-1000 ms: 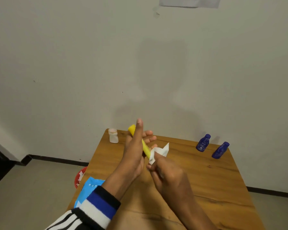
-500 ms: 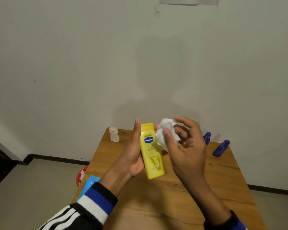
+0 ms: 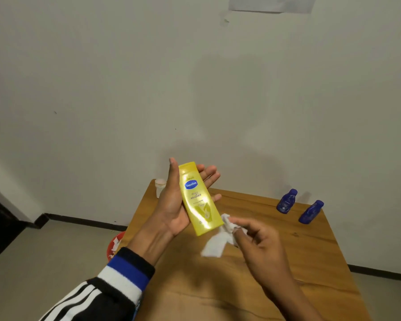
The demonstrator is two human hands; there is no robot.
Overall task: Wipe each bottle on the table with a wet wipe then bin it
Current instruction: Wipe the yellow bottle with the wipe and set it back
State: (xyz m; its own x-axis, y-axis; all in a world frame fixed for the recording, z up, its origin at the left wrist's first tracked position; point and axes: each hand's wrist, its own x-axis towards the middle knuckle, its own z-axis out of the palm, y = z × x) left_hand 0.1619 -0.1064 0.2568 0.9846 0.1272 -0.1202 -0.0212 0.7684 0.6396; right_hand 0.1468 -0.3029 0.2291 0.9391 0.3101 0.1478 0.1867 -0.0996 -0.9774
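Hands | left (image 3: 171,205) cradles yellow bottle (image 3: 199,198) | right (image 3: 257,242) pinches wipe (image 3: 218,242)

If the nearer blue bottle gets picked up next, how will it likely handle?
The nearer blue bottle looks small, so probably light. It stands leaning, so a nudge may tip it. Its glossy surface may feel slippery after the wet wipe.
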